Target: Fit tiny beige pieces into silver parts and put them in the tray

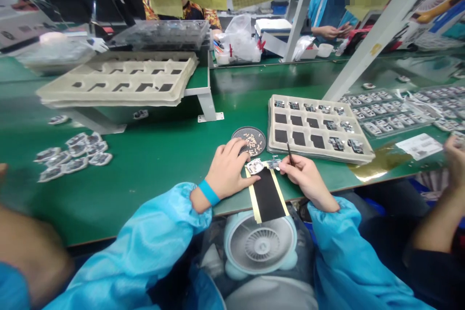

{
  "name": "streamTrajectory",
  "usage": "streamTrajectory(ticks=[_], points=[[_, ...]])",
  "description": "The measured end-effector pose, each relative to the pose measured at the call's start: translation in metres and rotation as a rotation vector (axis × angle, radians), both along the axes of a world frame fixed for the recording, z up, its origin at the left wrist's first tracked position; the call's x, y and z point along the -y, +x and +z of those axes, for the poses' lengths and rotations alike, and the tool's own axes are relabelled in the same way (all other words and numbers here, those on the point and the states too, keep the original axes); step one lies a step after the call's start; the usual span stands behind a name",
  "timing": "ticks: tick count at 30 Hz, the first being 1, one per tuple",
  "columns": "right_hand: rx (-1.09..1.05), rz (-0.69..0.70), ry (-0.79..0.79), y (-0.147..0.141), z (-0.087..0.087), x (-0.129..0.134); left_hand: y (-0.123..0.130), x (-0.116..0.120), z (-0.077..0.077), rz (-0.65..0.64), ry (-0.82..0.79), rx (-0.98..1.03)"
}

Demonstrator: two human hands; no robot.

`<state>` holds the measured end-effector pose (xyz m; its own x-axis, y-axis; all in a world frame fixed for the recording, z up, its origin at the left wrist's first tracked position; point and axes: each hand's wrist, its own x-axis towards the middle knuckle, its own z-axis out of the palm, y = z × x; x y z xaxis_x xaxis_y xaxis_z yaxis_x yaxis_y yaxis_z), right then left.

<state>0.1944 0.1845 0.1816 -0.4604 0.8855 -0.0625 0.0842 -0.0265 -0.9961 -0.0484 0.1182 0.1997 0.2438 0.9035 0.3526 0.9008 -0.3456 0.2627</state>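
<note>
My left hand [229,170] holds a small white part [255,166] between thumb and fingers, at the top of a black pad [269,196] edged with yellow tape. In my right hand [303,174] is a thin dark tool [290,154], pointing up. The fingertips of that hand also touch a small circuit piece [273,163], just right of the white part. Behind my hands lies a round dish [250,139] of tiny light-coloured pieces. A compartment tray [319,154] with several circuit pieces stands at the right.
Several white parts [76,151] lie in a group at left. A raised shelf [209,101] bears a beige tray [119,97]. A slanted metal post [378,43] rises at right, near clear trays [385,128]. A fan [260,244] sits below the table edge. Other people are on both sides and opposite.
</note>
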Motion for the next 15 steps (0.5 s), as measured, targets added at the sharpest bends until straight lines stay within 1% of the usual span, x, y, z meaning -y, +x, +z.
streamTrajectory(ticks=[3,5,6,8,10,12,15], points=[[0.002,0.01,0.004,-0.001,0.002,0.001,0.002,0.001,0.001,0.028,0.008,0.016],[-0.004,0.015,0.008,-0.001,0.004,0.002,0.003,0.001,0.002,0.032,0.008,0.105],[-0.008,0.017,0.009,-0.001,0.006,0.002,0.004,0.0,0.002,0.03,0.002,0.187],[-0.013,0.027,0.009,-0.003,0.011,0.004,0.004,-0.002,0.0,0.03,-0.055,0.432],[-0.015,0.043,0.02,-0.007,0.016,0.005,0.005,-0.005,-0.003,0.034,-0.172,0.732],[-0.014,0.067,0.044,-0.013,0.02,0.005,0.005,-0.007,-0.006,0.036,-0.29,0.975],[-0.013,0.107,0.065,-0.024,0.02,0.002,0.006,-0.011,-0.01,0.018,-0.406,1.188]])
